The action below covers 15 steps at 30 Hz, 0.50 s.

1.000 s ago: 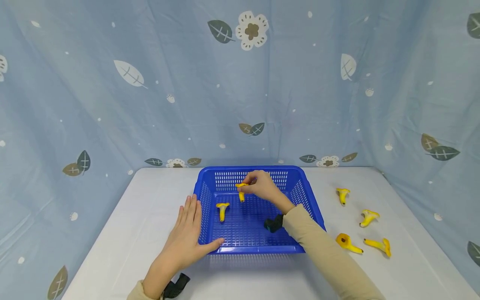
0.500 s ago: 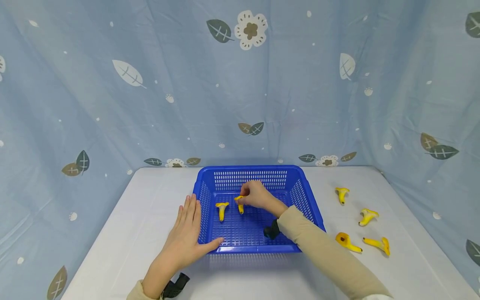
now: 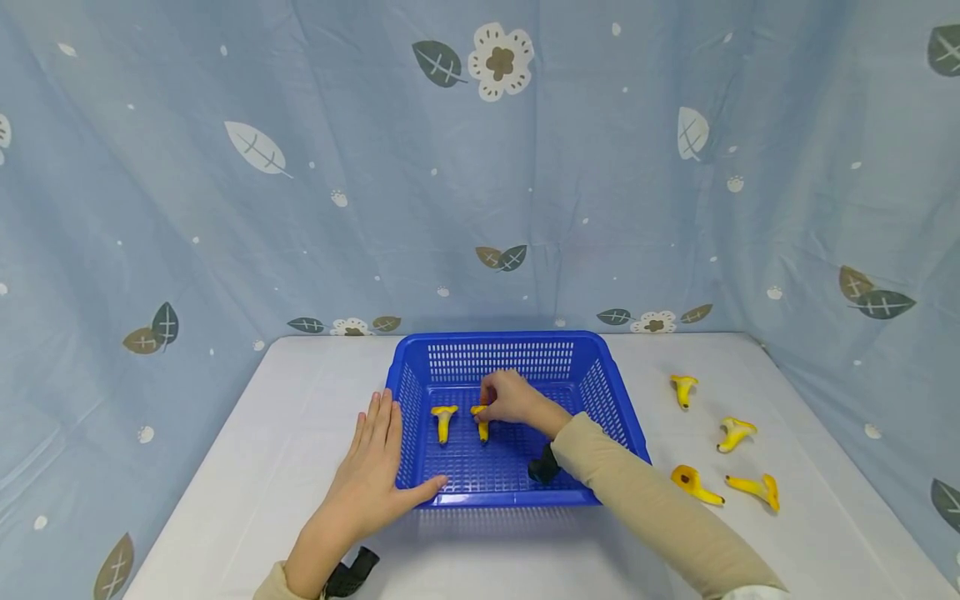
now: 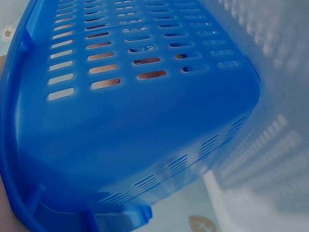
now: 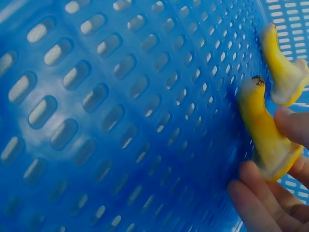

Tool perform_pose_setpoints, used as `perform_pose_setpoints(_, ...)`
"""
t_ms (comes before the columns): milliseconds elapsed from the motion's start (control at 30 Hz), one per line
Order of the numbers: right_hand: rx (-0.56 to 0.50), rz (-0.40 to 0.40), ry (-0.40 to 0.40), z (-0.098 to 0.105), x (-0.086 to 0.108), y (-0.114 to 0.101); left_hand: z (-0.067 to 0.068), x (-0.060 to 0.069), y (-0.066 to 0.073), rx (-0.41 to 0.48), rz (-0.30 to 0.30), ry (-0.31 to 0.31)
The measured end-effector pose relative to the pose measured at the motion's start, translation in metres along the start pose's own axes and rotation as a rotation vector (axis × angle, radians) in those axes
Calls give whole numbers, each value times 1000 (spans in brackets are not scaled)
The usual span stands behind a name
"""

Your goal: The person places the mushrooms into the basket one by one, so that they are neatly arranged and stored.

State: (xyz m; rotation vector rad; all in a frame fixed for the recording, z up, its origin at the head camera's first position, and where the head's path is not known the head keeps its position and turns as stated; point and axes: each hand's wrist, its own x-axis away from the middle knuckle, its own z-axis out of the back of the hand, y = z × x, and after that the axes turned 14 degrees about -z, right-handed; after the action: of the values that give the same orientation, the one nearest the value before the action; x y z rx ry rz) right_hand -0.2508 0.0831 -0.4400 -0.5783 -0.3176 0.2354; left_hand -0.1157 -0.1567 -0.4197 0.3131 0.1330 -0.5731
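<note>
A blue plastic basket [image 3: 517, 499] with slotted walls stands on the table. Inside it, my right hand [image 3: 516, 397] pinches a yellow chanterelle mushroom [image 3: 483, 432] low at the basket floor. The right wrist view shows the thumb and fingers around the cap end of this chanterelle [image 5: 258, 121], its dark-tipped stem pointing away. To its left lies a second chanterelle [image 3: 444, 425], cap toward the back. My left hand [image 3: 367, 483] rests against the basket's left side with straight fingers, its thumb over the front left corner. In the left wrist view the basket's outer wall [image 4: 120, 125] hides most of that hand.
Several more chanterelles lie on the white table right of the basket: one toward the back [image 3: 684, 390], one in the middle [image 3: 737, 434] and others nearer the right sleeve [image 3: 660, 508]. A blue patterned curtain [image 3: 375, 208] hangs behind the table.
My right hand has lowered the chanterelle and brought it nearer to me, down to the basket floor beside the other one. My left hand has stayed in place.
</note>
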Motion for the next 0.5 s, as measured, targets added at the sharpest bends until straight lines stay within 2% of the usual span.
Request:
perform_pose_setpoints(300, 37, -9, -28, -4, -1, 1, 0, 0, 0, 10, 0, -3)
perform_pose_setpoints(500, 21, -28, -38, -4, -1, 0, 0, -1, 0, 14, -1, -5)
